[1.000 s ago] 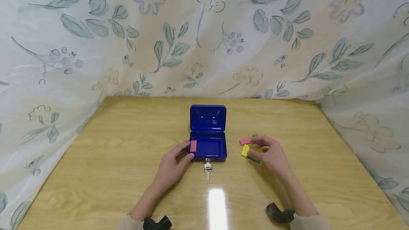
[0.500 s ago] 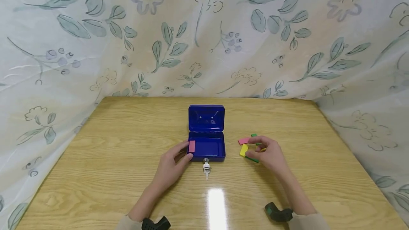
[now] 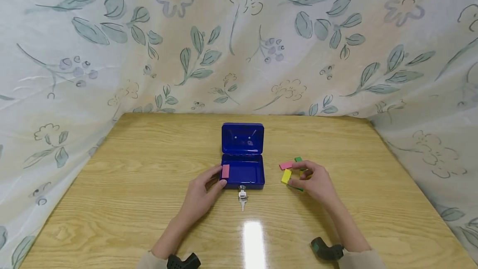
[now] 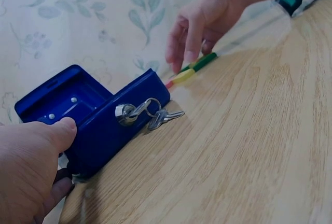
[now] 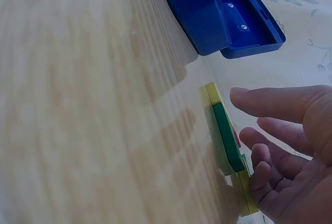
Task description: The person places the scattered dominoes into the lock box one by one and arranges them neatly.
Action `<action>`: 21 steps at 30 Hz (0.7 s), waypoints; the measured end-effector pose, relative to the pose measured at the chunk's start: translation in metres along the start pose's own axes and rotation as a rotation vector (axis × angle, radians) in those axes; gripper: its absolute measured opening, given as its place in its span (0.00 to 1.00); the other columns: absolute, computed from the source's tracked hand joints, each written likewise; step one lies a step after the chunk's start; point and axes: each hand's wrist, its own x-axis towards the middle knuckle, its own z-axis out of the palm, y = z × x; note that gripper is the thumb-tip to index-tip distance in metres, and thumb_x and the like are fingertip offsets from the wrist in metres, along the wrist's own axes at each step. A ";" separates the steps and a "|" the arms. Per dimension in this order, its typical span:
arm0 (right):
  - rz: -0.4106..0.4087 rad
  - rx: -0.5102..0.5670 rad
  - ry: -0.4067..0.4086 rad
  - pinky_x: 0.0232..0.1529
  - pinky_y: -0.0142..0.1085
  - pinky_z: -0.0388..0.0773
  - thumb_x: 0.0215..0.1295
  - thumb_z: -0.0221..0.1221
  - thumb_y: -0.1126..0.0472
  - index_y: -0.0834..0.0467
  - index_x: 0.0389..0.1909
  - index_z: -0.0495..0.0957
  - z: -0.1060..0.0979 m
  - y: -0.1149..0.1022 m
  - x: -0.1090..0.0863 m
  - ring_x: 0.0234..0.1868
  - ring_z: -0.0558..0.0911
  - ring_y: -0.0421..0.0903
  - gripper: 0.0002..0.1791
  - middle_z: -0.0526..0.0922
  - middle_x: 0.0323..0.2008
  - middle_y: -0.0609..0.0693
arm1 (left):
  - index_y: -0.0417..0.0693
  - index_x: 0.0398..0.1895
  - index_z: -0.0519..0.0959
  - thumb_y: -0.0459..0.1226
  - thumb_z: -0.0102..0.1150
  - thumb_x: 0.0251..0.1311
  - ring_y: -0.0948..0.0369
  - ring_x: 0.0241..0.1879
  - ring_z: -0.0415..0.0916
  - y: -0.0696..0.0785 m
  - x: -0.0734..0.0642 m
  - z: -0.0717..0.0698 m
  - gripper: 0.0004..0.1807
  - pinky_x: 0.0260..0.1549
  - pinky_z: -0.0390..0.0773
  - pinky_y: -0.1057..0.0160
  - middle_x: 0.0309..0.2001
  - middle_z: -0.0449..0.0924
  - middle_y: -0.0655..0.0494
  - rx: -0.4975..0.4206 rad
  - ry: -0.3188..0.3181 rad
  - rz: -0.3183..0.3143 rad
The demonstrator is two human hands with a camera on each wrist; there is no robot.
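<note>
A blue cash box stands with its lid raised, and keys hang from the lock at its front. Inside, along the left wall, is a pink block. My left hand grips the box's front left corner, thumb at the front rim and fingers along the side. To the right, my right hand hovers low over several flat blocks, thumb and index finger apart. Its thumb is close to a yellow block, its index finger near a pink one. A green block lies partly beneath the hand.
Another green block lies behind the pink one, and a second yellow block sits under the right fingers. A floral cloth hangs behind and beside the wooden table. Light glares on the table's front.
The right hand's lower fingers have curled in slightly above the blocks, covering more of the front green one. The left hand and the box stay put; the head view sways a little.
</note>
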 end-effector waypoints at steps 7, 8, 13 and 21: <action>0.022 -0.014 -0.043 0.25 0.32 0.72 0.50 0.76 0.63 0.60 0.52 0.80 0.001 -0.001 0.002 0.36 0.72 0.50 0.27 0.78 0.40 0.56 | 0.30 0.59 0.75 0.21 0.61 0.60 0.39 0.57 0.73 0.001 0.001 0.001 0.22 0.52 0.76 0.47 0.60 0.73 0.32 0.007 0.002 -0.005; 0.021 -0.021 -0.046 0.26 0.33 0.73 0.49 0.76 0.63 0.60 0.52 0.80 0.002 -0.001 0.002 0.36 0.72 0.50 0.27 0.78 0.40 0.56 | 0.29 0.59 0.75 0.21 0.62 0.60 0.39 0.57 0.73 -0.004 0.001 0.002 0.22 0.52 0.76 0.47 0.60 0.73 0.33 0.006 0.004 -0.005; -0.002 -0.042 -0.059 0.36 0.38 0.73 0.48 0.77 0.62 0.61 0.53 0.80 0.003 -0.001 0.004 0.40 0.72 0.51 0.29 0.78 0.43 0.55 | 0.32 0.60 0.75 0.27 0.63 0.62 0.46 0.59 0.74 -0.030 0.000 0.003 0.23 0.54 0.76 0.54 0.61 0.73 0.38 0.001 0.000 0.005; -0.004 -0.050 -0.069 0.45 0.42 0.74 0.48 0.77 0.63 0.60 0.52 0.80 0.006 -0.002 0.005 0.45 0.73 0.53 0.28 0.80 0.47 0.54 | 0.34 0.61 0.75 0.29 0.63 0.62 0.49 0.59 0.74 -0.033 0.000 0.003 0.23 0.53 0.76 0.56 0.62 0.74 0.41 0.019 -0.006 -0.006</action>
